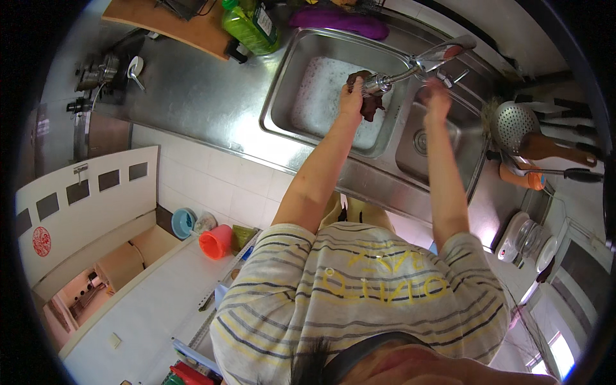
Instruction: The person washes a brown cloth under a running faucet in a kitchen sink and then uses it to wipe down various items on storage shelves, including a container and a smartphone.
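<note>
My left hand [352, 98] grips a dark brown wet cloth [371, 107] over the large sink basin [281, 91]. The cloth hangs right at the head of the faucet [378, 84], which partly covers it. White suds [320, 96] float on the water in that basin. My right hand [437, 101] is motion-blurred above the smaller sink basin [409, 149], close to the faucet's lever handle [459, 77]. Whether it touches the handle, or how its fingers are set, cannot be made out.
Left of the sink runs a steel counter [207, 101]. A green bottle of liquid [252, 29] and a wooden board [168, 24] stand behind it. A purple object [339, 23] lies along the back rim. A perforated skimmer [515, 122] and other utensils are at the right.
</note>
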A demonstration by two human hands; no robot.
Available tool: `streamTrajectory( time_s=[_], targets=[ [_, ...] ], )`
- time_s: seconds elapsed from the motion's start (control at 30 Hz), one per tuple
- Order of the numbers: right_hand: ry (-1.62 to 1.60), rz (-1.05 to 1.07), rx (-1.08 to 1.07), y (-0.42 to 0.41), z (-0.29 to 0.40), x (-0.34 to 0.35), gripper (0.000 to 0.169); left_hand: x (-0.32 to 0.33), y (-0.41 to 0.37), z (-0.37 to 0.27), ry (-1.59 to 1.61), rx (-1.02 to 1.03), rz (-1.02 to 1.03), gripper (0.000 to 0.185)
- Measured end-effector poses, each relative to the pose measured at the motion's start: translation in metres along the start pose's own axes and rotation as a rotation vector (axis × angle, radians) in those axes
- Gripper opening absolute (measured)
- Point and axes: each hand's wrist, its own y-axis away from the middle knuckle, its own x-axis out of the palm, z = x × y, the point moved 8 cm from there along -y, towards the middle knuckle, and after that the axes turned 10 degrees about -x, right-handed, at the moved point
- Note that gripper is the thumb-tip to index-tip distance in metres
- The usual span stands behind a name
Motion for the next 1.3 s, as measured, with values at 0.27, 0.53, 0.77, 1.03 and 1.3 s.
streamTrajectory(
  time_s=[0.27, 0.53, 0.77, 1.03, 1.3],
  targets=[
    [-1.157, 1.02, 0.611, 0.109, -0.042, 0.125, 0.061, 0.07, 0.105, -0.019, -0.983, 0.932, -0.05, 0.045],
    [-0.654, 0.259, 0.701, 0.107, -0.076, 0.133, 0.046, 0.021, 0.033, -0.048, -0.753, 0.56, 0.042, 0.045],
    [-0.41, 0.194, 0.54, 0.098, -0.1, 0.134, 0.035, -0.009, 0.022, -0.033, -0.458, 0.359, -0.189, 0.033],
    [0.324, -0.096, -0.217, -0.015, -0.013, -0.029, 0.043, -0.034, -0.011, -0.007, 0.469, -0.27, 0.097, 0.036],
    [0.135, -0.027, -0.08, -0.111, 0.04, -0.041, 0.051, -0.026, 0.033, -0.05, 0.572, -0.327, 0.315, 0.045]
  ],
)
